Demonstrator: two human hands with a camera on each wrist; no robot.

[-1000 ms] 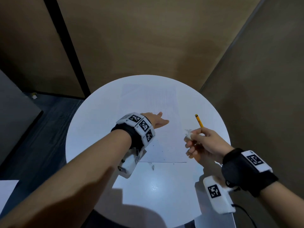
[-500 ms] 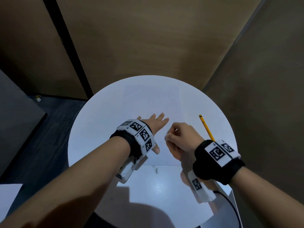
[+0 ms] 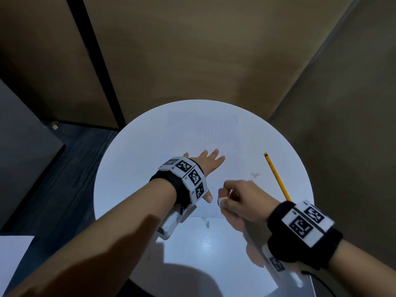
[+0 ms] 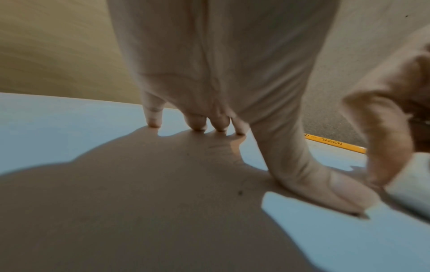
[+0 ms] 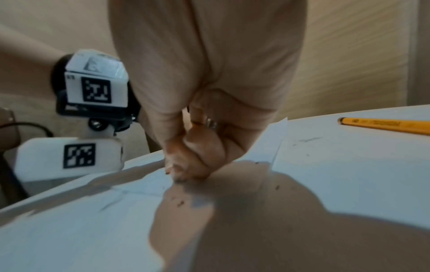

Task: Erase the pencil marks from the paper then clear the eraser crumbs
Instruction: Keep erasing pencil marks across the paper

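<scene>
While left hand [image 3: 205, 166] stays flat on paper [image 3: 214, 136], right hand [image 3: 242, 200] pinching eraser [image 3: 222, 200] slid nearer.

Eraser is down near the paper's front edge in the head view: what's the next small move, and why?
Probably a short rubbing stroke with the eraser across the paper. The right hand pinches it against the sheet near the front edge, the left hand presses the sheet flat, and faint marks still show. Crumbs by the pencil can wait.
</scene>
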